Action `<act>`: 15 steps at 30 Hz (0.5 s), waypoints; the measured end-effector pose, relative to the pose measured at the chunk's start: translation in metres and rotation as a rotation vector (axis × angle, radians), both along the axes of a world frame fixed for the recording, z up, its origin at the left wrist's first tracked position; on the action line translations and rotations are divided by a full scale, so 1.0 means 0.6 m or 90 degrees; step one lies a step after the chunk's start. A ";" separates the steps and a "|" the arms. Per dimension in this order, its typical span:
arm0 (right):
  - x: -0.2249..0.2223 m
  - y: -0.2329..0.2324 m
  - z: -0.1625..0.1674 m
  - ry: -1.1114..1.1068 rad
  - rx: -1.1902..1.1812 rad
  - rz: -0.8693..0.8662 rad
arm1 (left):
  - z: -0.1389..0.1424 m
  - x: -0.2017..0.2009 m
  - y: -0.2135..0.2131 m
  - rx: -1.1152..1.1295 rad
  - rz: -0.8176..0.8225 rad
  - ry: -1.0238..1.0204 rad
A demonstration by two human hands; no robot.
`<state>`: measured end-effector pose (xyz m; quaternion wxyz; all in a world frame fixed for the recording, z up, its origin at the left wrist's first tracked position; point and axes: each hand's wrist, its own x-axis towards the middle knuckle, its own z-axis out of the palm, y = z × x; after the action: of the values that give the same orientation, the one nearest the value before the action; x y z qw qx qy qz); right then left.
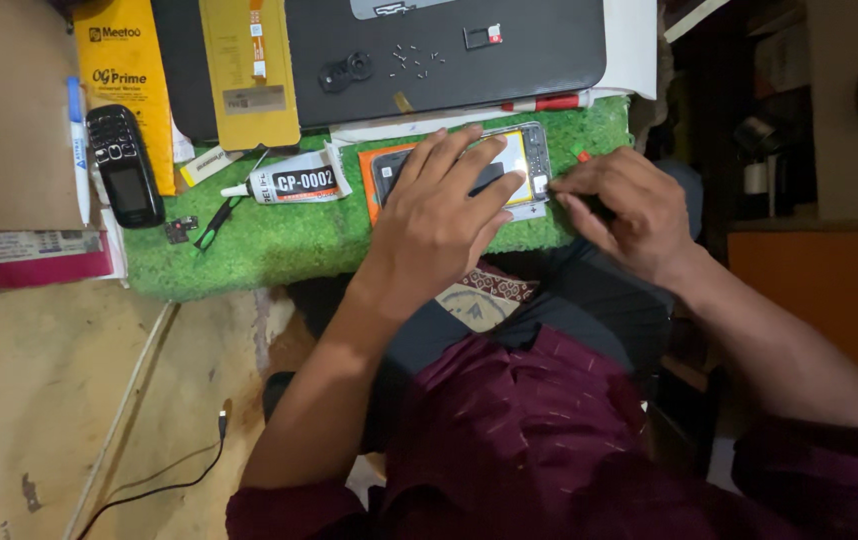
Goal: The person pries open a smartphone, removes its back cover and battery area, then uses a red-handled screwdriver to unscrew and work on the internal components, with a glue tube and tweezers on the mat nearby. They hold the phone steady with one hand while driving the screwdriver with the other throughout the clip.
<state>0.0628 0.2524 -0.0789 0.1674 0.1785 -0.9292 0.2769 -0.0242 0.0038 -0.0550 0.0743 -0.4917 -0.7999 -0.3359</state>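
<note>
Broadly, a green grass-like mat (pixel 289 245) covers the near part of the worktop (pixel 9 120), and behind it lies a large dark grey pad (pixel 469 50) strewn with tiny screws (pixel 414 58) and a small black round part (pixel 346 72). Two yellow packages (pixel 249 70) lie at the pad's left end. On the mat, partly on an orange sheet (pixel 367 170), rests an opened smartphone (pixel 524 155) with a yellow-lit inside. The left hand (pixel 444 215) lies flat on the phone, fingers spread and pressing down, not closed round anything. The right hand (pixel 624 205) sits just beside the phone's right edge, its fingertips (pixel 561 190) pinched together at that edge; whether they grip some small piece cannot be told. Left of the phone lies a white glue tube (pixel 294 183) with a dark nozzle, then a green-handled tool (pixel 214 225). Further left, a black keypad phone (pixel 124 165) rests beside a white and blue pen (pixel 77 150). A red marker (pixel 549 102) lies along the pad's front edge.
</note>
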 end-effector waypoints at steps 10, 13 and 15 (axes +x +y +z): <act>-0.029 0.019 0.013 0.043 -0.050 -0.049 | 0.016 0.001 -0.008 -0.017 0.002 0.004; -0.074 0.039 0.040 0.072 0.021 -0.068 | 0.019 -0.005 -0.012 -0.010 -0.001 0.012; -0.112 0.043 0.056 0.101 0.082 -0.076 | 0.020 -0.003 -0.013 -0.014 -0.004 0.009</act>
<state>-0.0042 0.2780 -0.0451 0.2447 0.1545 -0.9379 0.1914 -0.0263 -0.0041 -0.0432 0.0735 -0.4974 -0.8016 -0.3236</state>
